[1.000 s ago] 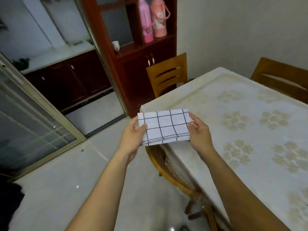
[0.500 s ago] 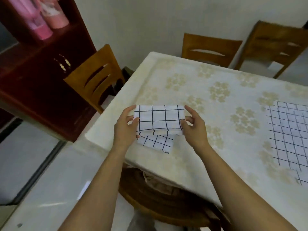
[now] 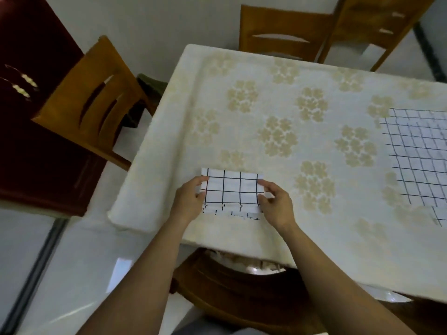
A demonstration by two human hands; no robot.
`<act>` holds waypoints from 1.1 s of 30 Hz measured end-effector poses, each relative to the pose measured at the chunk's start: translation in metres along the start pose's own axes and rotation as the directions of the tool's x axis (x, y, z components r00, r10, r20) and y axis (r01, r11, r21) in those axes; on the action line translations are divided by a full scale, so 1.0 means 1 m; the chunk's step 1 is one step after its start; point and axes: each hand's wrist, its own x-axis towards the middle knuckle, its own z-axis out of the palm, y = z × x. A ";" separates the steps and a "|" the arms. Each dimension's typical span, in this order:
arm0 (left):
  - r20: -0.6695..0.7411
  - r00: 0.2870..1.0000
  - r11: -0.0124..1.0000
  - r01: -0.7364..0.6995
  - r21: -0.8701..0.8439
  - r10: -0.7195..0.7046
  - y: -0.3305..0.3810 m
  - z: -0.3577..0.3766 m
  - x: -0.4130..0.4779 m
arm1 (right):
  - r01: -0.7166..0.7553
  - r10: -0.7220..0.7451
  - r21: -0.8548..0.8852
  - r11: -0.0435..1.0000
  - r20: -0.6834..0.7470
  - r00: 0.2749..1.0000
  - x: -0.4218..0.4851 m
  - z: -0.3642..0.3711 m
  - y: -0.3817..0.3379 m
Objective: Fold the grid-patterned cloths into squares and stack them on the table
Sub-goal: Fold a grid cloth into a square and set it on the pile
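Folded cloth pinched by left hand and right hand.

Wooden chairs, dark red cabinet

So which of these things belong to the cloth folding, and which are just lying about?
Job: folded grid cloth, pinched by left hand and right hand; spread grid cloth at the right; table.
Lying about: left chair; far chair; far-right chair; dark red cabinet.

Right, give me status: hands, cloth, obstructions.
Both pinch folded cloth: left hand its left edge, right hand its right edge. Cloth over table, near edge. At right, unfolded cloth lies flat, apart.
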 end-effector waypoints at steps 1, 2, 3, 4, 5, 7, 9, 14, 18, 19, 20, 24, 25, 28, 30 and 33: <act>0.014 1.000 1.000 0.008 0.020 -0.008 -0.004 0.002 0.004 | -0.023 0.023 -0.006 1.000 0.008 1.000 0.002 0.005 0.004; 0.033 0.999 0.999 0.010 0.040 -0.012 -0.006 0.004 0.007 | -0.040 0.040 -0.016 0.999 0.010 0.999 0.003 0.010 0.007; 0.052 0.999 0.998 0.003 0.064 -0.007 -0.008 0.005 0.010 | -0.051 0.051 -0.029 0.998 0.002 0.999 0.004 0.013 0.010; 0.069 0.998 0.996 -0.009 0.086 0.003 -0.009 0.006 0.013 | -0.059 0.059 -0.039 0.997 -0.010 0.998 0.006 0.016 0.012; 0.085 0.996 0.995 -0.020 0.098 0.012 -0.010 0.008 0.016 | -0.072 0.071 -0.044 0.996 -0.021 0.997 0.007 0.019 0.015; 0.115 0.993 0.993 -0.039 0.112 0.026 -0.012 0.010 0.020 | -0.109 0.108 -0.049 0.993 -0.027 0.994 0.007 0.024 0.018; 0.131 0.990 0.990 -0.068 0.125 0.052 -0.015 0.011 0.024 | -0.139 0.139 -0.049 0.989 -0.021 0.990 0.008 0.028 0.022; 0.165 0.983 0.981 -0.113 0.159 0.086 -0.025 0.016 0.029 | -0.166 0.162 -0.067 0.984 -0.065 0.985 0.008 0.029 0.024; 0.170 0.983 0.983 -0.099 0.154 0.072 -0.028 0.018 0.032 | -0.168 0.162 -0.099 0.981 -0.067 0.984 0.008 0.035 0.023; 0.173 0.983 0.984 -0.093 0.152 0.066 -0.029 0.018 0.033 | -0.169 0.163 -0.111 0.979 -0.065 0.985 0.008 0.036 0.023; 0.178 0.982 0.984 -0.090 0.154 0.062 -0.029 0.019 0.034 | -0.171 0.164 -0.117 0.978 -0.061 0.984 0.008 0.037 0.023; 0.192 0.980 0.983 -0.091 0.162 0.059 -0.031 0.019 0.036 | -0.160 0.155 -0.165 0.973 -0.041 0.987 0.006 0.038 0.025; 0.193 0.979 0.982 -0.094 0.163 0.062 -0.032 0.020 0.037 | -0.160 0.156 -0.175 0.971 -0.040 0.987 0.006 0.038 0.025; 0.200 0.978 0.984 -0.084 0.160 0.051 -0.032 0.020 0.039 | -0.153 0.149 -0.194 0.969 -0.030 0.988 0.006 0.037 0.026; 0.202 0.978 0.983 -0.082 0.166 0.047 -0.031 0.019 0.039 | -0.147 0.146 -0.196 0.969 -0.024 0.989 0.005 0.036 0.026; 0.203 0.978 0.983 -0.080 0.164 0.046 -0.031 0.019 0.040 | -0.137 0.137 -0.201 0.970 -0.015 0.990 0.004 0.035 0.025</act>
